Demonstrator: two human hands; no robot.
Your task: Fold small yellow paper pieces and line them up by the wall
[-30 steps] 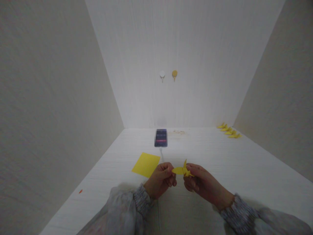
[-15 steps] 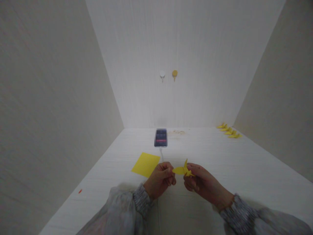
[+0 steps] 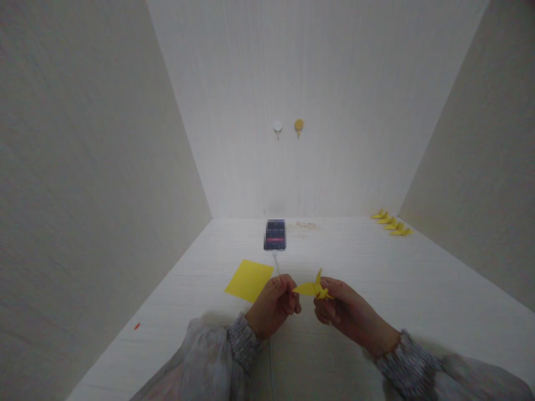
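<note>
Right hand point(image 3: 343, 309) pinches a small folded yellow paper figure point(image 3: 310, 288) by its right end, held up off the table point(image 3: 418, 289), nearer the person than the phone point(image 3: 275, 235) and a bit right of it. Left hand point(image 3: 273, 305) has fingers curled with thumb against them right at the figure's left tip; can't tell if it actually grips the tip or just sits beside it. Flat yellow sheet point(image 3: 249, 279) lies on the table in front-left of the phone, white cable point(image 3: 276, 260) runs from the phone toward the person. Row of folded yellow pieces point(image 3: 392, 223) far right of the phone, by the wall corner.

Risk, as a judgement: thin paper point, so pulling both ends apart too hard could tear or flatten it; a one-sided pinch could let the figure twist or slip down onto the table
</note>
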